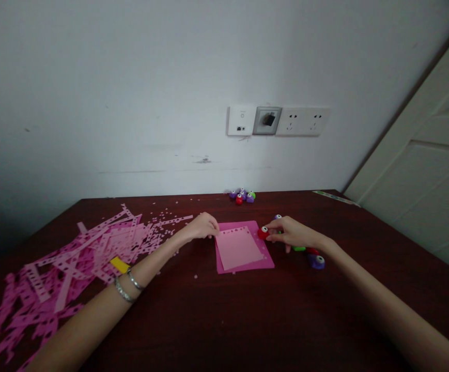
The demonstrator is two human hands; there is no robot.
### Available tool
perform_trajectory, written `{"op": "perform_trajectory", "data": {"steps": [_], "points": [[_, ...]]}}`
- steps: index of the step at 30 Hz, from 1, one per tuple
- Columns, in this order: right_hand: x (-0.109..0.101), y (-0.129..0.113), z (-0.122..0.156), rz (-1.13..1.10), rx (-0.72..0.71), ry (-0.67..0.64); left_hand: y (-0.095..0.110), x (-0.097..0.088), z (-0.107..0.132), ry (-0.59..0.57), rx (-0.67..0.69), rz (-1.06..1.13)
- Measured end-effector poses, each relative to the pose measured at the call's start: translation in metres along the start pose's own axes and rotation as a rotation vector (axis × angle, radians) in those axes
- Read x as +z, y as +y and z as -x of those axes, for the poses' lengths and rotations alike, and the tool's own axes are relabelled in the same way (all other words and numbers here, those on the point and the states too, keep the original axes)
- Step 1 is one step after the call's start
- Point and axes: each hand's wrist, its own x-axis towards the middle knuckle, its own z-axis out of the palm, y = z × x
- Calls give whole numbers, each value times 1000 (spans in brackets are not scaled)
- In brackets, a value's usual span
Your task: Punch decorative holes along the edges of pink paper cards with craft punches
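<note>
A light pink sheet of paper with a row of small holes along its far edge lies slightly turned on darker pink paper. My left hand is closed at the far left corner of the sheets, thumb and fingers pinching the edge. In the fingers of my right hand is a small red craft punch, at the right edge of the dark pink paper. Under and beside that hand lie more craft punches, among them a purple one and a green one, partly hidden.
Pink punched strips and tiny cut-out bits are heaped on the left of the dark red table, with a yellow piece among them. Several punches stand by the wall. A ruler-like strip lies far right.
</note>
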Motion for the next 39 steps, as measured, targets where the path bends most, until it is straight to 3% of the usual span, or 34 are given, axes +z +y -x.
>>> {"op": "perform_trajectory", "data": {"steps": [15, 30, 39], "points": [[5, -3, -3, -28, 12, 9, -12, -16, -6, -51, -166, 276], [12, 14, -11, -49, -32, -41, -9, -11, -5, -88, -184, 297], [13, 12, -11, -59, -26, -41, -7, -11, -4, -86, -186, 283]]}}
